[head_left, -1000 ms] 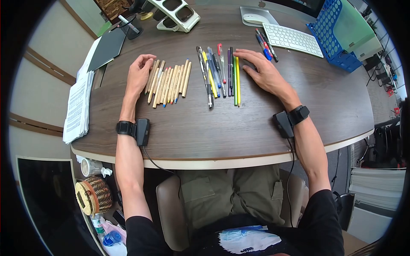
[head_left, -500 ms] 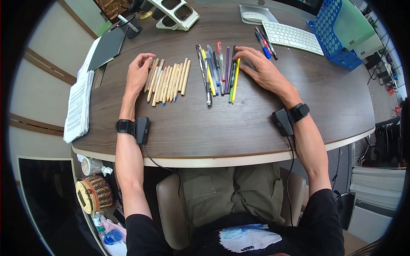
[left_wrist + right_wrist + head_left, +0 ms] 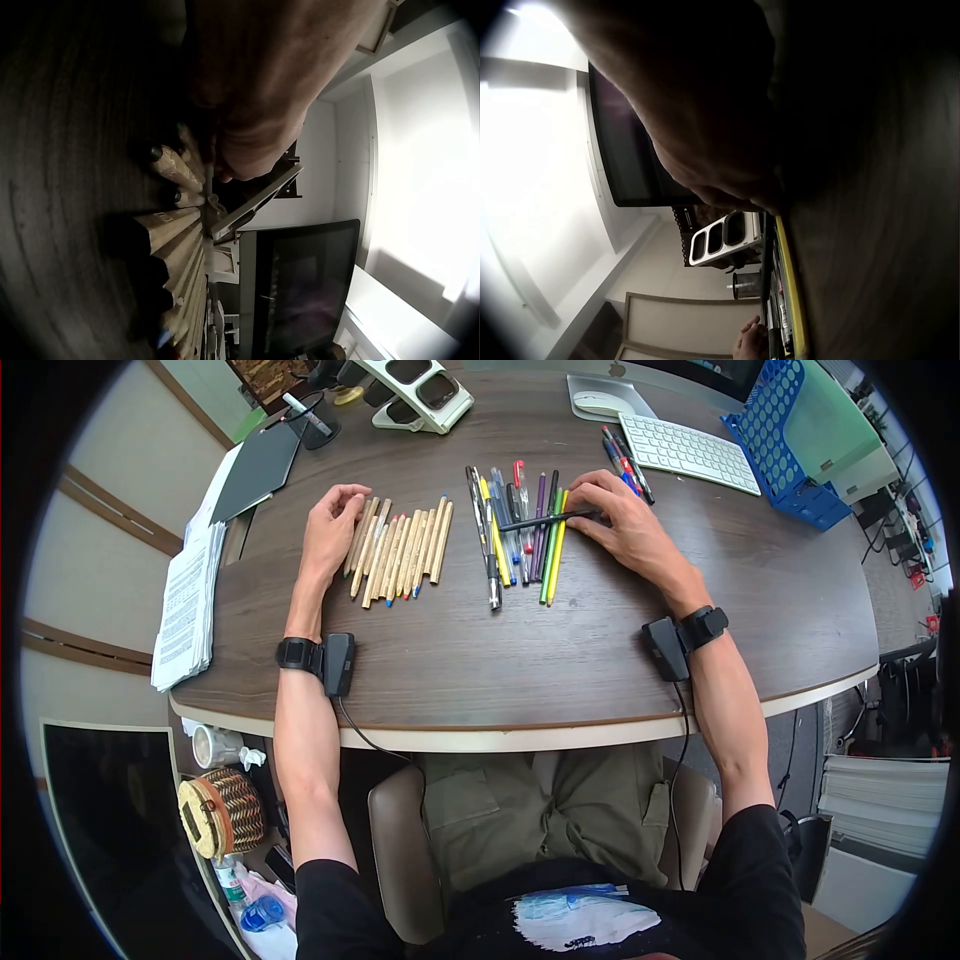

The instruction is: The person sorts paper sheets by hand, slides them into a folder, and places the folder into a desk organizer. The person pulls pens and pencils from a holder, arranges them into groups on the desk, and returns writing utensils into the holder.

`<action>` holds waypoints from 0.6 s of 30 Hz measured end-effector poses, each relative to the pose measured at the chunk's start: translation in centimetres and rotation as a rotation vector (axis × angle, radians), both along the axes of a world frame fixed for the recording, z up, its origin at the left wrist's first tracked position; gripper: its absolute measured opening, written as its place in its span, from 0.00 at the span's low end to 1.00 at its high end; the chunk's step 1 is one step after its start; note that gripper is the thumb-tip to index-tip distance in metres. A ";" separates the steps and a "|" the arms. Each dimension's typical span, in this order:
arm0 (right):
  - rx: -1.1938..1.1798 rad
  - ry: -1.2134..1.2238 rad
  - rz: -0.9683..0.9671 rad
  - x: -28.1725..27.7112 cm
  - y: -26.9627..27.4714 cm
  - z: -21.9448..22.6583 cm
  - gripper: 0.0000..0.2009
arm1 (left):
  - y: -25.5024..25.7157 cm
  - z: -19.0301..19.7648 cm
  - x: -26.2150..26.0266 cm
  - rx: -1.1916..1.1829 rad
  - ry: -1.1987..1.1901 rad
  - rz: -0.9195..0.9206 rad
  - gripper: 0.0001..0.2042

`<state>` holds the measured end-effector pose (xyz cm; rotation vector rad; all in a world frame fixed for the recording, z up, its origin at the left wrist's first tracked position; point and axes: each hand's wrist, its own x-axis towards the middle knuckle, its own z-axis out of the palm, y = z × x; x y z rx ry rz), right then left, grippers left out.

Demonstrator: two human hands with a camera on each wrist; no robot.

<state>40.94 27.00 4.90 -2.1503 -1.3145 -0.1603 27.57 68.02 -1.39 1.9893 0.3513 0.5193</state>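
Note:
My right hand (image 3: 632,532) pinches a black pen (image 3: 538,522) near one end, and the pen slants across a row of pens and coloured pencils. Beside that hand lie a yellow pencil (image 3: 558,565) and a green pencil (image 3: 547,582), with a purple pencil (image 3: 540,532) further left. In the right wrist view the yellow pencil (image 3: 793,292) runs away from the fingertips. On the left, my left hand (image 3: 328,538) rests with loosely bent fingers along the outer side of a group of plain wooden pencils (image 3: 400,555). The left wrist view shows their ends (image 3: 176,169) close up.
Several other pens (image 3: 628,460) lie by the white keyboard (image 3: 690,452), next to a blue perforated holder (image 3: 800,490). Stacked papers (image 3: 190,605) lie at the left edge; a pen cup (image 3: 315,430) and white stand (image 3: 425,405) are at the back.
The black pen has swung from lying along the row to lying across it, pinched by my right hand. The yellow and green pencils have tilted. My left hand stays by the wooden pencils.

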 end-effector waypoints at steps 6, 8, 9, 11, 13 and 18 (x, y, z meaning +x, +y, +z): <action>0.076 0.025 -0.162 0.4 -0.5 0.3 0.10 | -0.7 0.2 -0.1 0.007 -0.053 0.019 0.11; 0.062 -0.011 -0.295 1.2 -0.8 -0.1 0.10 | -0.8 0.3 -0.2 0.002 -0.062 0.016 0.11; 0.120 -0.016 -0.312 1.4 -0.8 -0.6 0.09 | -0.9 0.3 -0.2 0.002 -0.064 0.019 0.11; 0.126 0.010 -0.357 1.6 -1.0 -0.7 0.09 | -0.9 0.4 -0.2 0.009 -0.052 0.023 0.11; 0.132 0.039 -0.404 1.7 -1.1 -0.5 0.09 | -0.8 0.4 -0.2 0.007 -0.051 0.023 0.11; 0.029 -0.050 -0.553 1.8 -1.7 -0.2 0.08 | -0.3 0.1 -0.1 0.016 0.008 0.015 0.12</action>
